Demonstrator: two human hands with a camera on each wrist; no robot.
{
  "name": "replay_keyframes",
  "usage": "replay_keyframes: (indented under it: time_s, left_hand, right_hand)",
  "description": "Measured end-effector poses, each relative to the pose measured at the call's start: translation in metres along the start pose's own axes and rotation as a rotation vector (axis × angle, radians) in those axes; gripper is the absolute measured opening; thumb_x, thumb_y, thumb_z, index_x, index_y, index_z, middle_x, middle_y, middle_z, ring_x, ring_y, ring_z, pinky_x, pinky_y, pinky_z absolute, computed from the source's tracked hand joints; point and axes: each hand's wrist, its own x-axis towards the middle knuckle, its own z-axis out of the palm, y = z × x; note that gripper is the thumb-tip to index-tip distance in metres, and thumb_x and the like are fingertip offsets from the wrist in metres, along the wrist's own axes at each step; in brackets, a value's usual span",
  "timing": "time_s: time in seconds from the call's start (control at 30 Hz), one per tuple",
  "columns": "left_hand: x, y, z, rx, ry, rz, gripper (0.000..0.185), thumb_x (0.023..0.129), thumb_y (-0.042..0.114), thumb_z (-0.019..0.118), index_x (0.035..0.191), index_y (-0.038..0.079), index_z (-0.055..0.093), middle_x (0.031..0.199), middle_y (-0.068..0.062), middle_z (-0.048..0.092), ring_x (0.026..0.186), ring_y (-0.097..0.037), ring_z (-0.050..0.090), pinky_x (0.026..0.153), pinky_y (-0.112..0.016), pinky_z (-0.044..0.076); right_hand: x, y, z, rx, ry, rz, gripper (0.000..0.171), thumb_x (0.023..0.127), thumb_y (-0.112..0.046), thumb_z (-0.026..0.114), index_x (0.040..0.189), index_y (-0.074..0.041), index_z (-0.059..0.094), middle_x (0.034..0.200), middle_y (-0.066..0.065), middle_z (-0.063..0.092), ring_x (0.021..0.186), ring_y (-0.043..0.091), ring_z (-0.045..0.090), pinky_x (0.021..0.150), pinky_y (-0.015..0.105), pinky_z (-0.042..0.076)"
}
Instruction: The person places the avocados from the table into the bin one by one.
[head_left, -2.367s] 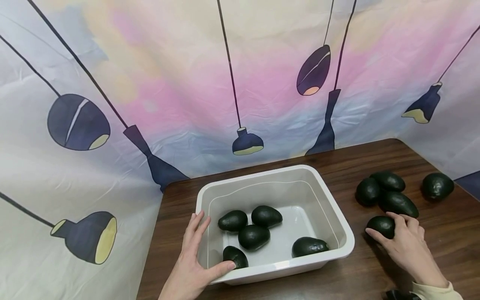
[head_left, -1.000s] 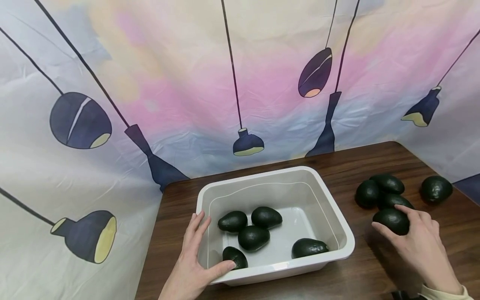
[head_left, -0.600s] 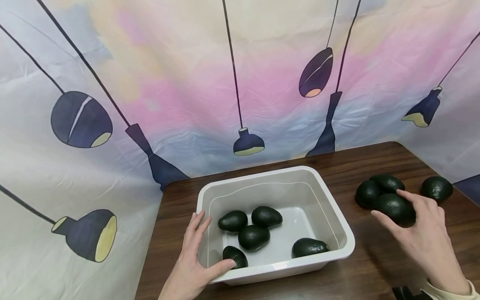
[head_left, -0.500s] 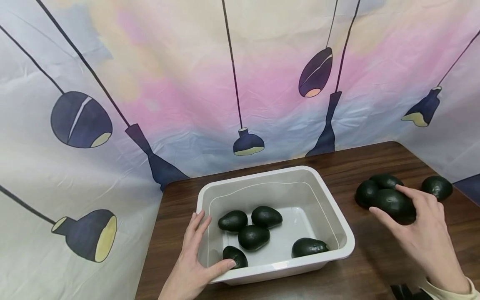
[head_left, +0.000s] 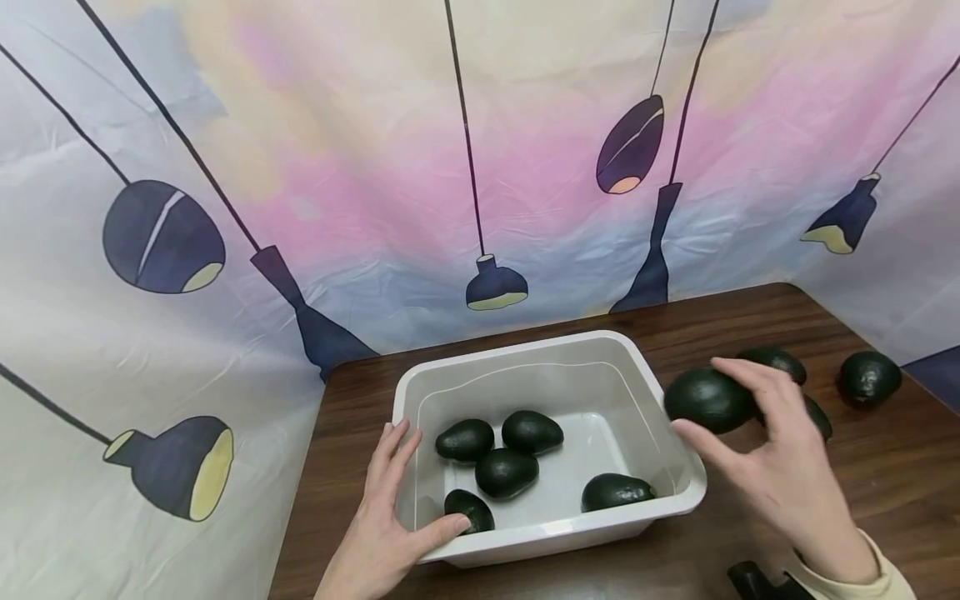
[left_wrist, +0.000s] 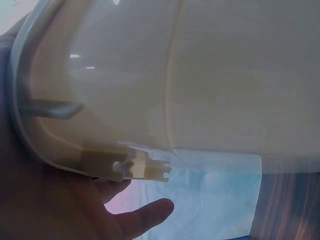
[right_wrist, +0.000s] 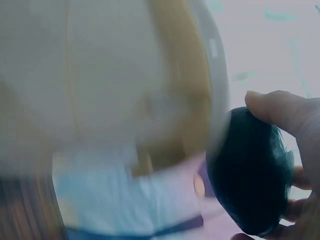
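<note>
In the head view my right hand (head_left: 783, 454) holds a dark green avocado (head_left: 708, 401) between thumb and fingers, up beside the right rim of a white plastic bin (head_left: 555, 537). The right wrist view shows the same avocado (right_wrist: 250, 172) in that grasp, close to the bin's edge. My left hand (head_left: 382, 512) rests at the bin's front left corner, its fingers straight along the left wall and the thumb over the front rim. Several avocados lie inside the bin, one of them (head_left: 507, 473) in the middle of a group at the left and another (head_left: 617, 492) near the front right.
On the wooden table (head_left: 885, 483) behind my right hand are more avocados, one (head_left: 776, 364) partly covered by the fingers. A single avocado (head_left: 868, 378) sits farther right. Behind the table hangs a cloth (head_left: 375, 167) printed with lamps.
My right hand took hold of an avocado by the group on the table, lifted it and carried it left to the bin's right rim. The left hand has stayed in place.
</note>
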Motion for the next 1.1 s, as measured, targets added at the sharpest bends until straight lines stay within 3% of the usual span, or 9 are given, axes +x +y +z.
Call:
replay_keyframes:
  time_s: [0.13, 0.37, 0.53, 0.63, 0.8, 1.1]
  left_hand:
    - [0.0, 0.001, 0.0, 0.002, 0.0, -0.003, 0.097, 0.075, 0.043, 0.083, 0.153, 0.035, 0.026, 0.162, 0.005, 0.004, 0.147, -0.028, 0.007, 0.101, -0.065, 0.029]
    - [0.001, 0.0, -0.001, -0.012, 0.004, 0.0, 0.098, 0.074, 0.042, 0.084, 0.153, 0.031, 0.027, 0.161, 0.004, 0.005, 0.147, -0.028, 0.005, 0.102, -0.066, 0.027]
    - [0.001, 0.0, -0.001, -0.022, -0.005, -0.009, 0.097, 0.075, 0.042, 0.083, 0.153, 0.032, 0.027, 0.161, 0.005, 0.005, 0.148, -0.028, 0.004, 0.102, -0.066, 0.026]
    - [0.001, 0.0, 0.0, -0.023, -0.012, -0.015, 0.097, 0.075, 0.043, 0.083, 0.153, 0.033, 0.026, 0.161, 0.005, 0.004, 0.148, -0.028, 0.003, 0.102, -0.067, 0.027]
    - [0.002, 0.001, 0.0, -0.015, -0.021, -0.026, 0.096, 0.076, 0.046, 0.082, 0.153, 0.034, 0.025, 0.162, 0.005, 0.002, 0.147, -0.028, 0.004, 0.101, -0.068, 0.028]
    - [0.001, -0.001, 0.0, -0.019, -0.009, -0.004, 0.096, 0.076, 0.042, 0.083, 0.153, 0.033, 0.026, 0.161, 0.006, 0.003, 0.148, -0.026, 0.004, 0.1, -0.067, 0.029]
  right_hand:
    - [-0.001, -0.018, 0.017, 0.027, -0.118, -0.037, 0.084, 0.061, -0.016, 0.094, 0.137, -0.02, 0.055, 0.132, 0.003, 0.051, 0.118, 0.013, 0.043, 0.09, 0.011, 0.033]
    - [-0.004, -0.043, 0.046, 0.078, -0.292, -0.119, 0.077, 0.069, -0.035, 0.089, 0.136, -0.023, 0.054, 0.134, -0.004, 0.049, 0.118, 0.015, 0.044, 0.092, 0.036, 0.033]
    - [-0.01, -0.056, 0.056, 0.098, -0.376, -0.18, 0.072, 0.075, -0.043, 0.083, 0.137, -0.028, 0.052, 0.138, -0.008, 0.046, 0.124, 0.014, 0.042, 0.099, 0.036, 0.031]
    - [-0.01, -0.059, 0.055, 0.146, -0.363, -0.235, 0.069, 0.077, -0.036, 0.083, 0.138, -0.025, 0.052, 0.14, -0.006, 0.046, 0.125, 0.015, 0.042, 0.1, 0.029, 0.031]
    - [-0.007, -0.052, 0.047, 0.248, -0.251, -0.288, 0.061, 0.077, -0.015, 0.083, 0.133, -0.014, 0.057, 0.133, 0.006, 0.052, 0.121, 0.022, 0.046, 0.099, 0.02, 0.033]
    - [-0.006, -0.028, 0.027, 0.153, -0.181, -0.201, 0.063, 0.071, 0.001, 0.083, 0.129, -0.012, 0.06, 0.13, 0.005, 0.055, 0.118, 0.018, 0.047, 0.097, 0.015, 0.034]
